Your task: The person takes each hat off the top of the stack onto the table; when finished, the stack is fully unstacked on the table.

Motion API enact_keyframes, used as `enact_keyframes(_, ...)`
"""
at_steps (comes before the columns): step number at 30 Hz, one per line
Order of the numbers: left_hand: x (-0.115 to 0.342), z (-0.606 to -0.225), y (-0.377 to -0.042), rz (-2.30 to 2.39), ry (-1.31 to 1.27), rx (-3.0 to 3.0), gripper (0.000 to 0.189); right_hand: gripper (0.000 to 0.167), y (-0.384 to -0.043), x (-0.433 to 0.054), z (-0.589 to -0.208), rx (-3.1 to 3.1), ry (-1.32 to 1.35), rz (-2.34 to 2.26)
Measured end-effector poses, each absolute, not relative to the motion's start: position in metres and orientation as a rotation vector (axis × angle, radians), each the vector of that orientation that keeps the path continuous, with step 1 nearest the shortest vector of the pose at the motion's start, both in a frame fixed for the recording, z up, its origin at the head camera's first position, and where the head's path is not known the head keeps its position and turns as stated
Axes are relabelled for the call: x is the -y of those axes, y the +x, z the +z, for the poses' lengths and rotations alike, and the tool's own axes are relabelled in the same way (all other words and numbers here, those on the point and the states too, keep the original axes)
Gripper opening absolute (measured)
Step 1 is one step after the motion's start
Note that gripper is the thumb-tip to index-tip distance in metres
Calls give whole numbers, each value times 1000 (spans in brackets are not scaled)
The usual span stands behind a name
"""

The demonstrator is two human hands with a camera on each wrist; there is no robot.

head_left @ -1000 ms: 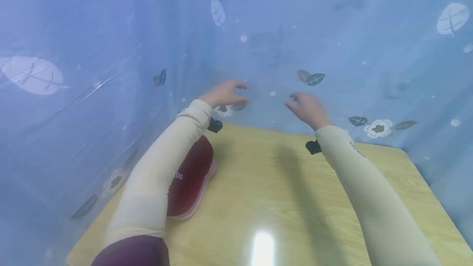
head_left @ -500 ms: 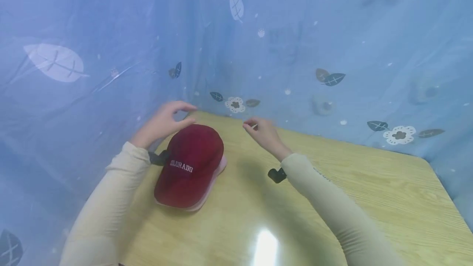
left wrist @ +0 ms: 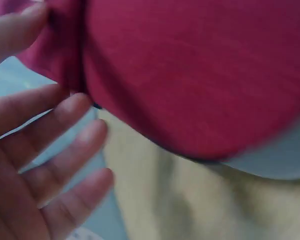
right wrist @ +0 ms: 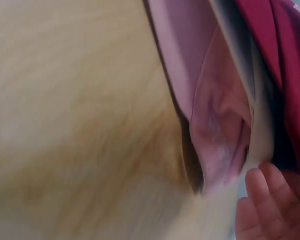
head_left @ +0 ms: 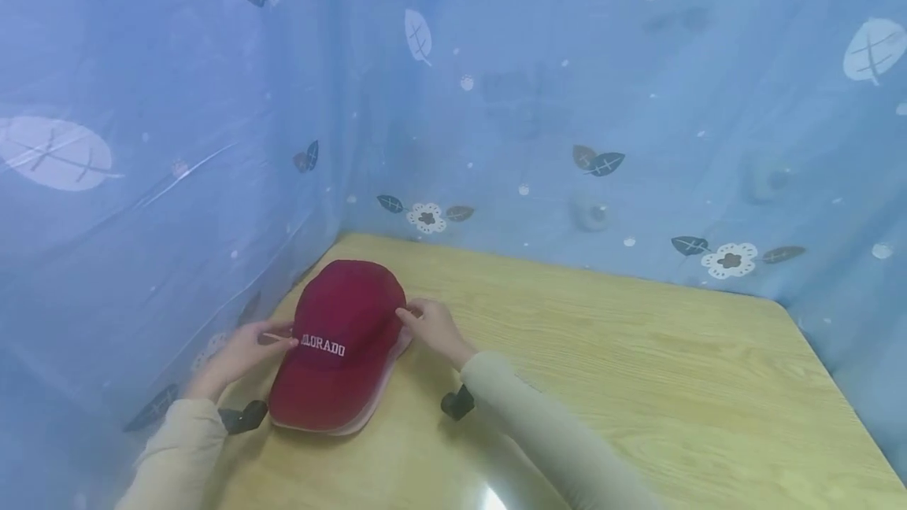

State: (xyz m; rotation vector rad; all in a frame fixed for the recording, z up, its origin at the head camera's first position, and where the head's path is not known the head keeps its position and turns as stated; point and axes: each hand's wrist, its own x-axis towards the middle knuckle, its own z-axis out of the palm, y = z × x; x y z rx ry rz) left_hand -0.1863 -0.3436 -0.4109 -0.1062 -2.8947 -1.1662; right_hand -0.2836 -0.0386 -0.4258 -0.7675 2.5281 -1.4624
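Note:
A red baseball cap [head_left: 350, 321] with white COLORADO lettering lies on the table, its brim towards the near side. Under it sits a pink cap [right wrist: 217, 130], mostly hidden by the red one. My left hand [head_left: 244, 349] holds the red cap at its left edge, thumb over the cloth and fingertips along the rim; the outer fingers [left wrist: 70, 155] are spread and fairly straight. At the opposite side my right hand [head_left: 432, 325] pinches the red cap's edge, its fingertips [right wrist: 260, 180] partly hidden behind the cloth.
The caps stand on a light wooden table [head_left: 602, 352], near its back left corner. A blue patterned curtain [head_left: 496, 101] hangs along the left and back edges. Each wrist carries a small black camera [head_left: 457, 402].
Both hands have come down and towards the near side from above the table's back edge. They have parted to either side of the red cap and taken hold of it.

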Motion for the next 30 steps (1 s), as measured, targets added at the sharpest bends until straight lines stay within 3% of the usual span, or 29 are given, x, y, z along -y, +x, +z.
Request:
enact_keyframes(4, 346, -424, -178, -1304, -34, 2934, 64, 30, -277, 45, -427, -2416, -689, -1651)
enact_keyframes(9, 348, -434, -175, -1445, 68, 2899, 60, 23, -276, 49, -424, -2329, -596, -1771)
enact_keyframes(16, 354, -433, -184, -2120, 148, 2678, 62, 18, -282, 55, -410, -2413, -542, -1811)
enact_keyframes(22, 353, -414, -191, -1769, 102, 2756, 55, 17, -290, 48, -392, -2449, -576, -1850)
enact_keyframes(30, 306, -373, -203, -1859, 19, 2605, 50, 20, -312, 3, -357, -2513, -546, -1922)
